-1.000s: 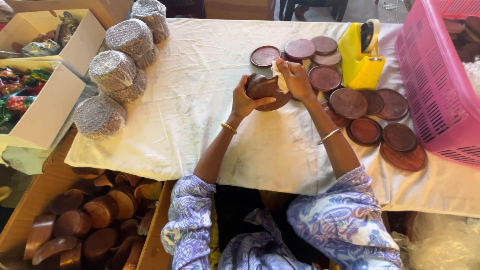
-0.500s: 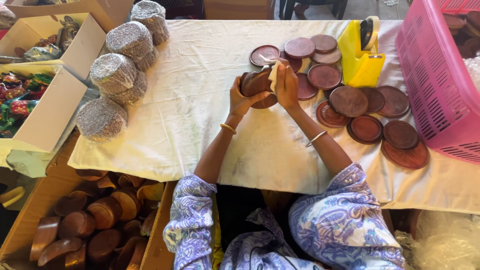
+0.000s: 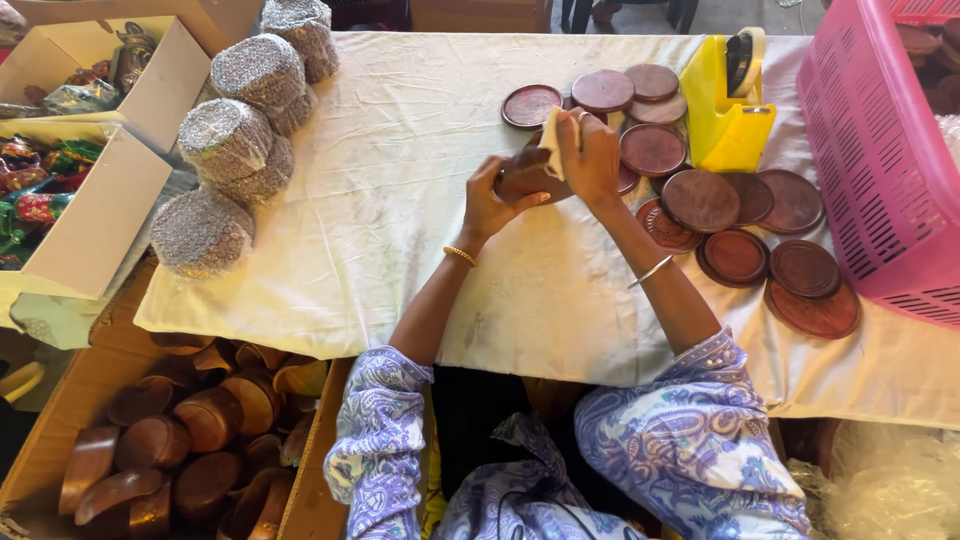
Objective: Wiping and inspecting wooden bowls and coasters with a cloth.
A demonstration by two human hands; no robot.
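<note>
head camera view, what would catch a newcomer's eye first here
At the middle of the white cloth, the left hand holds a round brown wooden disc while the right hand presses a pale cloth pad on it. More brown discs lie spread to the right, beside a pink basket.

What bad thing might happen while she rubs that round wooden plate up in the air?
The wooden disc is held off the table in the left hand while the right hand rubs it with a pale pad; it might slip and hit the discs on the cloth below, possibly chipping them.
</note>
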